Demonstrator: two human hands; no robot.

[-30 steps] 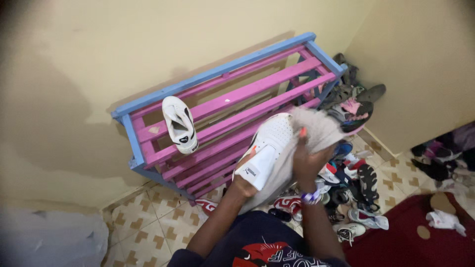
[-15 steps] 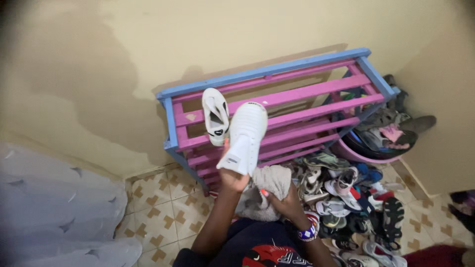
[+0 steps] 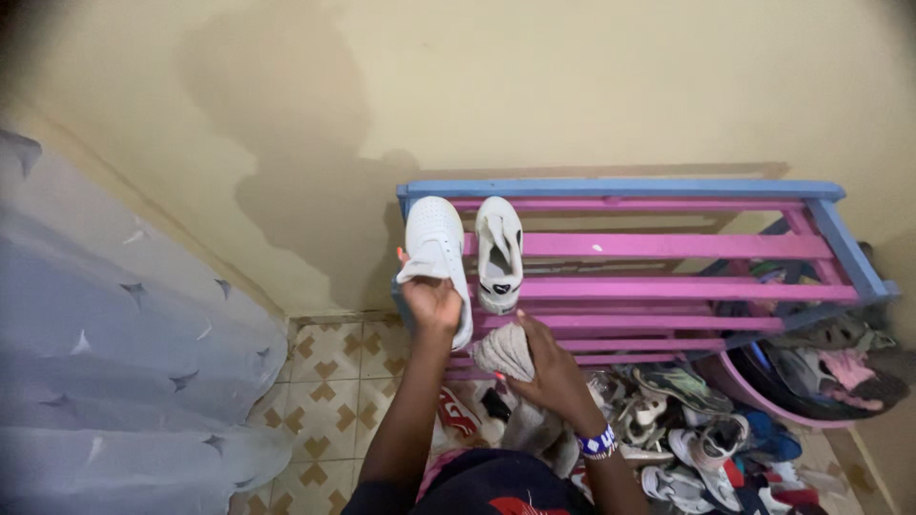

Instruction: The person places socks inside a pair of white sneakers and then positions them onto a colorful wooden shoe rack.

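My left hand (image 3: 431, 303) grips the heel of a white sneaker (image 3: 435, 250), which lies toe-away on the top left of the pink and blue slatted shoe rack (image 3: 668, 246). A matching white sneaker (image 3: 499, 250) rests just to its right on the same shelf. Below the rack's front edge, my right hand (image 3: 551, 372), with a beaded wristband, is closed on a crumpled grey cloth (image 3: 504, 351).
A heap of mixed shoes and sandals (image 3: 706, 429) covers the tiled floor right of me, with a pink basin of shoes (image 3: 811, 377) in the corner. A pale curtain (image 3: 105, 353) hangs at the left. The cream wall (image 3: 477, 86) backs the rack.
My left hand has carried the white sneaker over the first one and set it at the rack's top left. My right hand dropped with the cloth from the shoe to below the rack.
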